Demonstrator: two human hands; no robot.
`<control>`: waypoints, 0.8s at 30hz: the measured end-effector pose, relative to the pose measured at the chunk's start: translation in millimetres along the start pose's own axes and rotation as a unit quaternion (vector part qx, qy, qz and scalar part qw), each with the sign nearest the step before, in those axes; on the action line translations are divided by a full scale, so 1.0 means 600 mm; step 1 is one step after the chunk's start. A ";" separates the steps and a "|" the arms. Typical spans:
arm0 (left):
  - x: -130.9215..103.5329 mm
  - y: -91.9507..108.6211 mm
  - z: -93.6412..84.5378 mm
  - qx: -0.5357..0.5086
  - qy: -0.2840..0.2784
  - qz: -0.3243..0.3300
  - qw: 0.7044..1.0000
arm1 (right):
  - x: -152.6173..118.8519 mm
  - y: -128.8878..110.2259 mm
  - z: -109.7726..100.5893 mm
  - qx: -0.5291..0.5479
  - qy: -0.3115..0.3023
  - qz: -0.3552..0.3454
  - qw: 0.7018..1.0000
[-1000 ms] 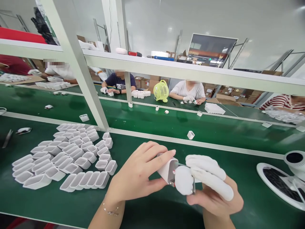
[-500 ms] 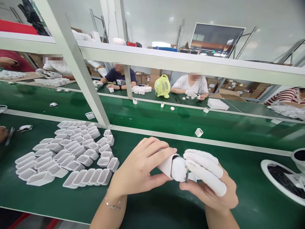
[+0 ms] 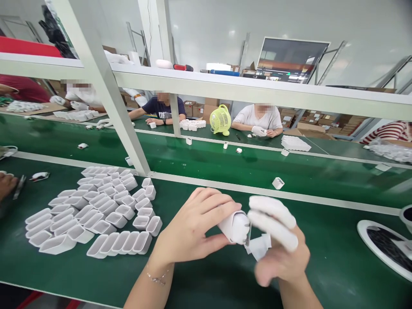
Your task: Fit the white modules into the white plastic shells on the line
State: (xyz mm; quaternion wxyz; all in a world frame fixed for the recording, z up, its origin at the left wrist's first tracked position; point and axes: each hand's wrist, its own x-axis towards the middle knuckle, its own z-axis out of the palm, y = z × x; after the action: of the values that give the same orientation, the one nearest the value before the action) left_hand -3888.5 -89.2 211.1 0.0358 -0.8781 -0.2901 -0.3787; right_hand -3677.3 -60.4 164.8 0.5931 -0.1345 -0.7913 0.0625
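Observation:
My left hand [image 3: 196, 229] is closed around a white plastic housing [image 3: 228, 226], held above the green bench with its open end toward the right. A rounded white insert [image 3: 240, 227] with a thin metallic edge sits in that end. From its lower right side hangs a pale, flap-like piece [image 3: 260, 246]. Just right of the insert is my right hand [image 3: 280, 240], blurred a little, its thumb well apart from two fingers in white coverings. Those fingertips are close to the insert; whether they touch it I cannot tell. Several empty white housings [image 3: 92, 214] stand grouped on the bench at left.
A green conveyor [image 3: 206, 165] carries scattered small white parts, one a white housing [image 3: 278, 183]. A slanted post [image 3: 106, 86] rises at left below a shelf. A round-based device [image 3: 383, 244] stands right. A co-worker's hand [image 3: 7, 184] shows at far left; other people sit opposite.
My right thumb has come away from the part and moved lower, and the pale flap shows more. Parts on the conveyor have shifted slightly right. One co-worker opposite has reached toward the belt.

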 end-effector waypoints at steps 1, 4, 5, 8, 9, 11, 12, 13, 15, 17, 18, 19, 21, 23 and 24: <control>0.001 -0.003 0.002 -0.009 0.004 0.002 1.000 | 0.002 0.006 0.004 0.066 -0.009 0.065 0.996; 0.005 -0.013 0.009 -0.025 0.017 0.014 0.999 | 0.007 0.017 0.015 0.279 -0.095 0.253 0.922; 0.006 -0.016 0.011 -0.026 0.017 0.015 0.999 | 0.009 0.019 0.019 0.334 -0.125 0.288 0.889; 0.006 -0.025 0.016 -0.029 0.010 0.017 0.999 | 0.010 0.019 0.027 0.409 -0.134 0.331 0.840; 0.006 -0.027 0.018 -0.032 0.009 0.016 0.999 | 0.011 0.019 0.030 0.410 -0.122 0.338 0.838; 0.007 -0.032 0.022 -0.041 0.012 0.018 0.999 | 0.012 0.019 0.036 0.405 -0.095 0.352 0.839; 0.008 -0.035 0.024 -0.044 0.014 0.018 0.999 | 0.013 0.018 0.039 0.403 -0.086 0.360 0.837; 0.009 -0.037 0.026 -0.047 0.016 0.018 0.999 | 0.013 0.018 0.043 0.401 -0.078 0.367 0.835; 0.011 -0.042 0.029 -0.056 0.020 0.022 0.998 | 0.015 0.019 0.047 0.391 -0.063 0.376 0.838; 0.011 -0.048 0.031 -0.081 0.016 0.020 0.996 | 0.015 0.020 0.047 0.358 -0.067 0.371 0.855; 0.011 -0.051 0.031 -0.104 0.011 0.014 0.994 | 0.015 0.021 0.044 0.328 -0.083 0.361 0.869; 0.011 -0.054 0.030 -0.136 0.006 0.001 0.991 | 0.014 0.022 0.041 0.287 -0.098 0.342 0.889; 0.009 -0.059 0.029 -0.221 -0.010 -0.033 0.975 | 0.012 0.025 0.032 0.164 -0.101 0.274 0.942; 0.009 -0.062 0.028 -0.300 -0.028 -0.060 0.952 | 0.011 0.025 0.023 0.025 -0.073 0.153 0.985; 0.009 -0.064 0.028 -0.327 -0.038 -0.063 0.942 | 0.010 0.025 0.020 -0.029 -0.065 0.088 0.994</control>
State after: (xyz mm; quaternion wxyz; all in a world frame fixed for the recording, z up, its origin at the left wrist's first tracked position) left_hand -3895.3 -50.3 196.8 -0.2888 -0.8351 -0.2059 -0.4205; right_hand -3688.2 -43.9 163.1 0.5282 -0.2162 -0.8150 0.1002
